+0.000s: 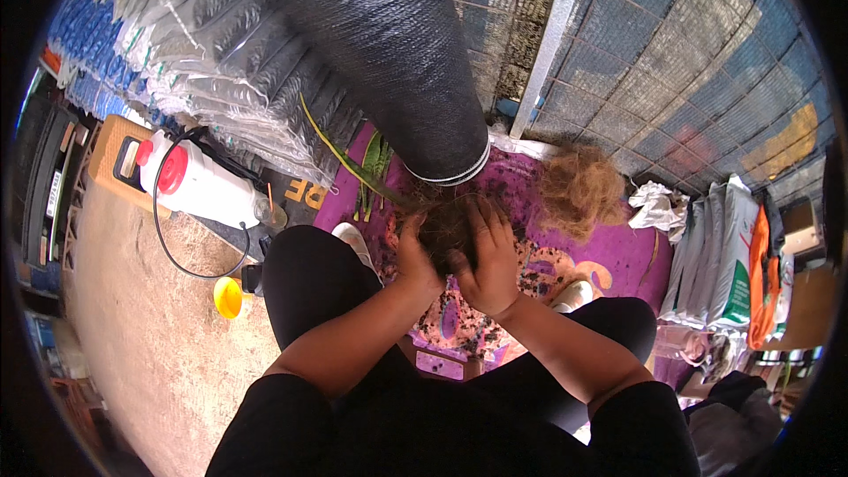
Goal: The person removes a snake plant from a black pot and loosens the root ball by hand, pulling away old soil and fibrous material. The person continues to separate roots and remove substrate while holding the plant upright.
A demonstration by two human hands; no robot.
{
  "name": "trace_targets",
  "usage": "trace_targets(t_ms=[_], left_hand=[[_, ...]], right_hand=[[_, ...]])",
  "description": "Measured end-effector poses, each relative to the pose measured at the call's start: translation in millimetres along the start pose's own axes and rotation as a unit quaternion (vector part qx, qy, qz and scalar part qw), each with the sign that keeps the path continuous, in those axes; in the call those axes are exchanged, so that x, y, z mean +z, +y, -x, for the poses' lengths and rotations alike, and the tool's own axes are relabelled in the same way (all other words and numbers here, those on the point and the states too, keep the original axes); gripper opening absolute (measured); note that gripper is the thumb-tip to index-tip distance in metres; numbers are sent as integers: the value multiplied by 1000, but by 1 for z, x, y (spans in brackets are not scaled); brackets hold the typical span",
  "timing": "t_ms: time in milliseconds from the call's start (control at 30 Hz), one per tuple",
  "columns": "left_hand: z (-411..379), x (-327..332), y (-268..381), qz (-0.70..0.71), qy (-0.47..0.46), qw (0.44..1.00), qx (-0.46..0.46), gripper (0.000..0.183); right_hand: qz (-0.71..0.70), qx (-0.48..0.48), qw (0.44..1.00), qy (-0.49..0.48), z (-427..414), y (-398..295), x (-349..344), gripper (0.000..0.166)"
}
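Between my two palms sits a dark brown fibrous clump (445,228), streaked with fine strands. My left hand (417,258) cups its left side, while my right hand (489,255) presses on its right with soiled, spread fingers. A long yellow-edged snake plant leaf (344,158) reaches up and left from the clump's edge; whether it is rooted in the clump cannot be made out. Shorter green snake plant leaves (372,169) lie just behind it. Beneath everything spreads a purple printed plastic sheet (636,265), scattered with dark soil. A loose heap of brown coconut fibre (582,192) rests to the right.
A large black mesh-textured roll (411,59) ends just beyond my hands. Left are stacked plastic-wrapped packs (205,66), a white sprayer tank (205,179) with a black hose, and a yellow cup (228,298). Filled bags (719,252) stand right, beside a wire-grid wall (662,73).
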State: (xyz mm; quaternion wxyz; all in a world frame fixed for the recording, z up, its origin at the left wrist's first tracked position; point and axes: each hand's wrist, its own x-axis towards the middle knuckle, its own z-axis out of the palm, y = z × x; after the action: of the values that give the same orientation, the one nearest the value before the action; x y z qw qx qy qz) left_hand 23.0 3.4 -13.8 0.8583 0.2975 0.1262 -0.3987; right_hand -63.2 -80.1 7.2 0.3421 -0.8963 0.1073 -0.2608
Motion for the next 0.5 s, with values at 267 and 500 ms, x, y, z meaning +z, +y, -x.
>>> trace_targets(t_ms=[267, 500], left_hand=[[-11, -2, 10, -8, -106, 993, -55, 56], [-2, 16, 11, 25, -59, 996, -63, 57]], right_hand=[[-463, 97, 872, 126, -14, -4, -20, 68], [-615, 263, 738, 94, -18, 19, -39, 43]])
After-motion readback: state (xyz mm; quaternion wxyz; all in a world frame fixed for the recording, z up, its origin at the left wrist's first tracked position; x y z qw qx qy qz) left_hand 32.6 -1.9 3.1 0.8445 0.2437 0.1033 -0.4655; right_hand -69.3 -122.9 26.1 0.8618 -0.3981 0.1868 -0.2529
